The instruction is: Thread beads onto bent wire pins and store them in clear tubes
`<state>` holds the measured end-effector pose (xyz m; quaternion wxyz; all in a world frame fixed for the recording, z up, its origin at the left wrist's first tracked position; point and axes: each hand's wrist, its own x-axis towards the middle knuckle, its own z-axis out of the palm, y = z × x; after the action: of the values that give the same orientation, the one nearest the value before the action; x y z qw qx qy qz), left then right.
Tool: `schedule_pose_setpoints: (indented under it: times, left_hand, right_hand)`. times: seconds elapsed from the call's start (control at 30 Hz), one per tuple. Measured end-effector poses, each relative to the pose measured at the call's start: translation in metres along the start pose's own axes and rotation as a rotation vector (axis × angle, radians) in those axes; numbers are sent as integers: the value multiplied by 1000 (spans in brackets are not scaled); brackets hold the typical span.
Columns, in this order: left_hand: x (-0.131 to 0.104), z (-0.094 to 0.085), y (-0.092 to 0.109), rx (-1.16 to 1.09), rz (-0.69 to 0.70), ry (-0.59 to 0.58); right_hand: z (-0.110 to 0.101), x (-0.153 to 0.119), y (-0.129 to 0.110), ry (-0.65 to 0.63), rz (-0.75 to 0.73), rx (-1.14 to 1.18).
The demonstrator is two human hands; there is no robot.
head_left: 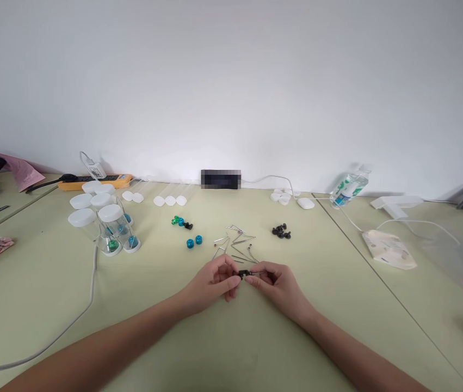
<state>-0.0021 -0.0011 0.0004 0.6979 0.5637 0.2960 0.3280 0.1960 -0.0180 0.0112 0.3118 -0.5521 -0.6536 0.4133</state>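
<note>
At the front middle of the table, my left hand [223, 279] pinches a small black part [244, 274] with a notched outline between thumb and fingers. My right hand [276, 282] is closed on a thin metal rod [258, 272] that meets the black part from the right. How far the rod goes in, I cannot tell. Just beyond my hands lies a loose spread of bent metal rods [237, 239]. Two blue knobs [194, 242] lie to their left, with a cluster of green, blue and black pieces [180, 221] behind. Several black knobs [282, 232] sit to the right.
Clear tubes with white caps [111, 213] stand at left, some with coloured pieces inside. More capped tubes [170, 200] lie near the wall. An orange power strip [92, 182], a white cable [92, 283], a tilted bottle [349, 188] and a white packet [389, 249] are around.
</note>
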Motion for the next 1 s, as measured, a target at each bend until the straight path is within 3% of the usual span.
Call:
schedule_pose_setpoints:
  times: [1.0]
  left_hand:
    - [-1, 1, 1, 50, 3, 57]
  right_hand:
    - [0, 0, -3, 3, -6, 7]
